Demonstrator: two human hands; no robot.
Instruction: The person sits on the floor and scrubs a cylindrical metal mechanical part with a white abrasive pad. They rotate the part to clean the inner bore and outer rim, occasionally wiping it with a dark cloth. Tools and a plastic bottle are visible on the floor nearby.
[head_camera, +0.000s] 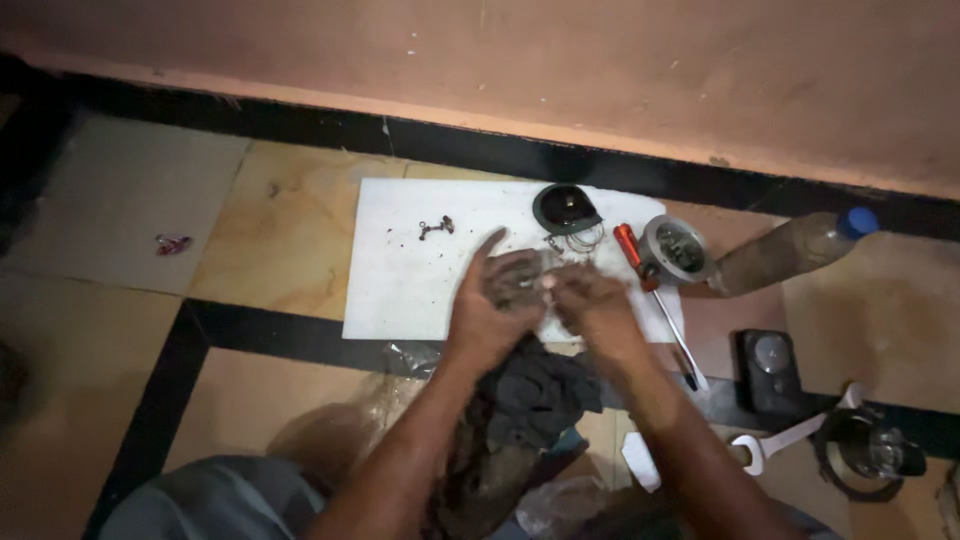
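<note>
A small greyish metal part (532, 275) is being gripped between the two hands over the near edge of a white rectangular board (420, 280) lying on the tiled floor (280, 240). The left hand (495, 300) is being curled around the part from the left, its fingers closed over it and the index finger stretched toward the board's far edge. The right hand (590, 300) is being pressed in from the right, its fingertips pinching the same part, so that the part is being held just where the two hands meet; its exact shape cannot be told, since most of it is being covered by the fingers. A dark crumpled cloth (530, 395) is being kept under the wrists, hanging off the board's near edge toward the person's lap.

Near the board's far right corner a round black cap-like piece (566, 208) is resting, with thin wire rings (583, 238) just beside it. A few small dark screws (436, 227) are lying near the far edge, left of the hands. An orange-handled screwdriver (650, 290) is lying along the board's right edge, and a round grey metal housing (678, 248) is sitting just beyond that edge. A dusty plastic bottle with a blue cap (790, 250) is lying on the floor further right, and a white spanner (790, 438) and a black box-shaped item (768, 370) are lying on the floor to the near right.
</note>
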